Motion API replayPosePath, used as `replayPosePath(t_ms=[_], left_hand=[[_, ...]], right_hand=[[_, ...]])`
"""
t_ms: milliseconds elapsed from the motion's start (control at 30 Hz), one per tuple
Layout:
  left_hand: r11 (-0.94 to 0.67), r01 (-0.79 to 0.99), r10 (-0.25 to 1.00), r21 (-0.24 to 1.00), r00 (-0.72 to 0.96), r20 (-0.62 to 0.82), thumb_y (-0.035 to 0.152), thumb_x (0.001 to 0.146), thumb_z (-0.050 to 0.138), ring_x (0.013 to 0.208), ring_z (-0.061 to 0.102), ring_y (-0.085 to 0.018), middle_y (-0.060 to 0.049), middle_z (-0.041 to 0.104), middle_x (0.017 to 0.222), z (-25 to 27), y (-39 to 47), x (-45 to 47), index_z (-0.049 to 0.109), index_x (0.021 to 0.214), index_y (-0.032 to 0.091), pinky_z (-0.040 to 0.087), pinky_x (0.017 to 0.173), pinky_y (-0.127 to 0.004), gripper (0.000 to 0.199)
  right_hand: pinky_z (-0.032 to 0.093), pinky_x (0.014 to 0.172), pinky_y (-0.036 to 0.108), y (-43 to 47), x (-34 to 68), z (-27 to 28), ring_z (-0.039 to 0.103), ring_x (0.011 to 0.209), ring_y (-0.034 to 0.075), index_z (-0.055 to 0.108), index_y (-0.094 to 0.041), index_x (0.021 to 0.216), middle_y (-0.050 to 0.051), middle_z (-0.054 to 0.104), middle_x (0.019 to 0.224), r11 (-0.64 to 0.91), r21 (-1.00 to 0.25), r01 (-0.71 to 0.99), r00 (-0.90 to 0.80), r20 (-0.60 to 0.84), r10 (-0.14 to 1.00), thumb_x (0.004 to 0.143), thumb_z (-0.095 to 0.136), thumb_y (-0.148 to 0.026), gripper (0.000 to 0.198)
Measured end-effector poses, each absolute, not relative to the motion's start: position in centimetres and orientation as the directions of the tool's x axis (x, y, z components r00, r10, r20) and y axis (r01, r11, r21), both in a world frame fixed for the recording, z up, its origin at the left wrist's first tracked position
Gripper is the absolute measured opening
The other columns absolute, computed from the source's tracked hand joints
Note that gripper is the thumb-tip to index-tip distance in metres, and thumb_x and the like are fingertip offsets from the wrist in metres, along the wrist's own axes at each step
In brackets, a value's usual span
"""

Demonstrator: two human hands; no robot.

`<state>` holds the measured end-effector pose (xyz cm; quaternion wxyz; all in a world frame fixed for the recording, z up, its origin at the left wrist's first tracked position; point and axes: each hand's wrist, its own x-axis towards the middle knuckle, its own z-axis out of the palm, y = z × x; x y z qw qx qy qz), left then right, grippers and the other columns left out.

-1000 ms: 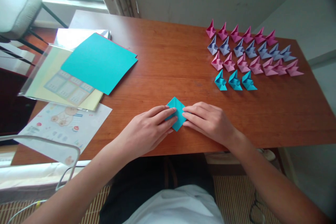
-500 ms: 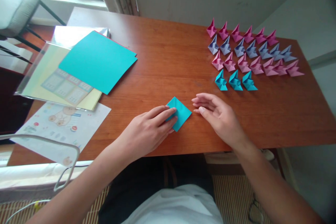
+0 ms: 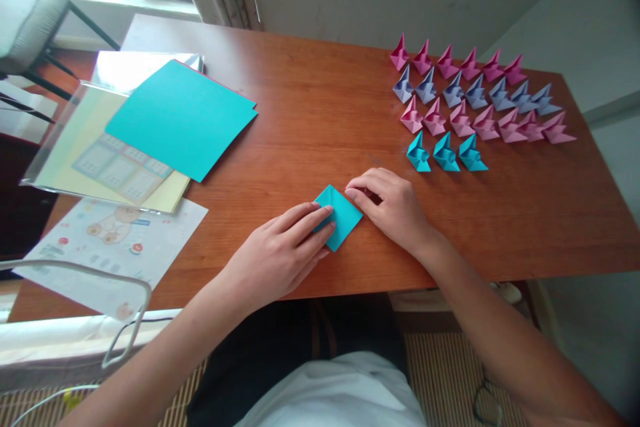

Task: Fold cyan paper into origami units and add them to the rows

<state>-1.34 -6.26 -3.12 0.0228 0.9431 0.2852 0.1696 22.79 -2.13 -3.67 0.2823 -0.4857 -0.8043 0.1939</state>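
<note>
The folded turquoise square [image 3: 344, 219] lay flat on the tabletop [image 3: 300, 127]. The left hand [image 3: 280, 247] held it down with extended fingers. The right hand [image 3: 390, 205], thumb and forefinger pinched together, was positioned just beside its upper-right edge. Paper figures [image 3: 446, 153] stood beyond.

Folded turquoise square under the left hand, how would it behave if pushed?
The folded turquoise square probably feels light, being small paper. Lying flat, it would likely slide over the table, not roll. The left hand on one side may pin it.
</note>
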Motion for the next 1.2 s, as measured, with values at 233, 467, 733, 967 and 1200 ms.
replayPosePath(t_ms=[233, 467, 733, 967, 1200], left_hand=[[-0.832, 0.531, 0.553, 0.161, 0.776, 0.302, 0.023, 0.100, 0.056, 0.130, 0.062, -0.030, -0.014, 0.068, 0.136, -3.1, -6.3, -1.4, 0.068, 0.127, 0.009, 0.053, 0.113, -0.044, 0.033], [-0.820, 0.548, 0.572, 0.167, 0.767, 0.292, 0.025, 0.100, 0.054, 0.129, 0.063, -0.030, -0.012, 0.068, 0.138, -3.1, -6.5, -1.4, 0.070, 0.123, 0.011, 0.056, 0.108, -0.044, 0.031], [-0.806, 0.570, 0.592, 0.164, 0.766, 0.251, 0.028, 0.102, 0.052, 0.134, 0.059, -0.029, -0.009, 0.062, 0.145, -3.1, -6.5, -1.1, 0.065, 0.133, 0.013, 0.053, 0.112, -0.045, 0.037], [-0.805, 0.565, 0.594, 0.183, 0.762, 0.259, 0.028, 0.102, 0.052, 0.135, 0.059, -0.028, -0.010, 0.061, 0.147, -3.1, -6.5, -1.2, 0.064, 0.135, 0.014, 0.052, 0.113, -0.043, 0.038], [-0.805, 0.549, 0.592, 0.222, 0.760, 0.268, 0.030, 0.101, 0.054, 0.133, 0.060, -0.029, -0.011, 0.063, 0.144, -3.1, -6.4, -1.5, 0.065, 0.133, 0.013, 0.053, 0.110, -0.044, 0.038]], right_hand=[[0.041, 0.073, 0.034, -1.2, 21.9, -4.4, 0.057, 0.081, 0.020, 0.063, -0.021, 0.088, 0.004, 0.067, 0.086, 0.554, -0.261, 0.791, -0.503, 0.238, 0.831, 0.103, 0.052, -0.039, 0.026], [0.037, 0.069, 0.036, -1.8, 21.8, -4.0, 0.054, 0.085, 0.023, 0.064, -0.021, 0.104, 0.006, 0.064, 0.090, 0.619, -0.005, 0.786, -0.603, 0.221, 0.767, 0.105, 0.048, -0.038, 0.024], [0.037, 0.065, 0.037, -2.7, 20.8, -3.7, 0.050, 0.083, 0.023, 0.066, -0.020, 0.106, 0.007, 0.064, 0.088, 0.607, 0.057, 0.793, -0.604, 0.211, 0.769, 0.104, 0.044, -0.020, 0.022], [0.038, 0.069, 0.040, -3.8, 21.2, -3.8, 0.051, 0.086, 0.026, 0.062, -0.018, 0.124, 0.010, 0.064, 0.094, 0.592, 0.020, 0.806, -0.583, 0.205, 0.786, 0.105, 0.043, -0.031, 0.030], [0.045, 0.074, 0.042, -3.8, 21.6, -3.4, 0.056, 0.091, 0.028, 0.061, -0.017, 0.129, 0.013, 0.066, 0.100, 0.567, -0.105, 0.817, -0.545, 0.181, 0.819, 0.103, 0.049, -0.037, 0.035]])
